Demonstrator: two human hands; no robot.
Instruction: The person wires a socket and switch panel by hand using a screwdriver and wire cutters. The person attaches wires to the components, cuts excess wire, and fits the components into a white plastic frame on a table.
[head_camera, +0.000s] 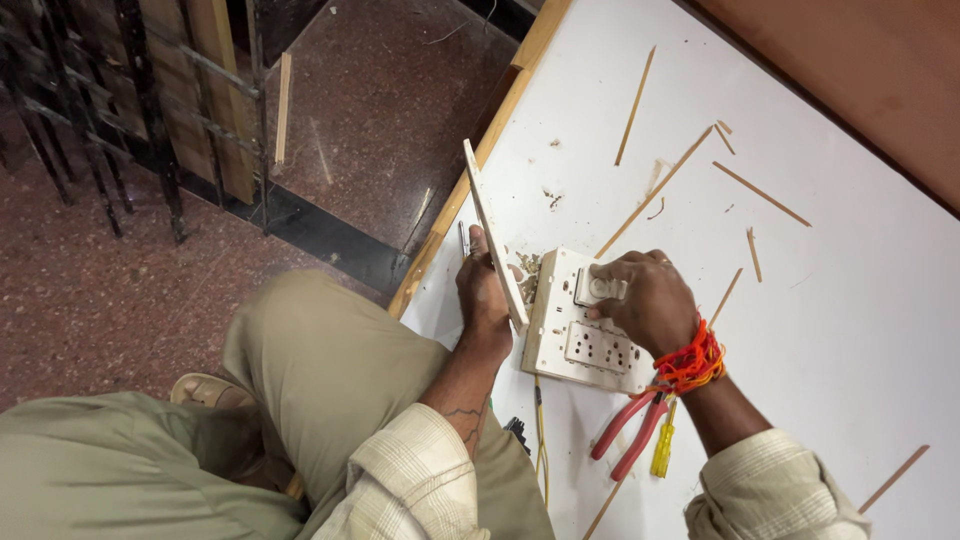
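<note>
A cream switchboard plate (585, 340) with a socket lies on a white board (840, 300). My right hand (645, 295) rests on its upper part, fingers gripping a regulator knob (598, 289). My left hand (483, 295) holds a thin white plastic panel (490, 225) upright on its edge beside the plate; a small metal tool (464, 238) sticks out behind the fingers. Red and orange thread is wound around my right wrist.
Red-handled pliers (628, 432) and a yellow-handled screwdriver (664, 447) lie just below the plate, with a yellow wire (541, 430) running off the board. Thin wood slivers (655, 190) and debris are scattered over the board. Stone floor and a dark metal grille (130, 110) lie left.
</note>
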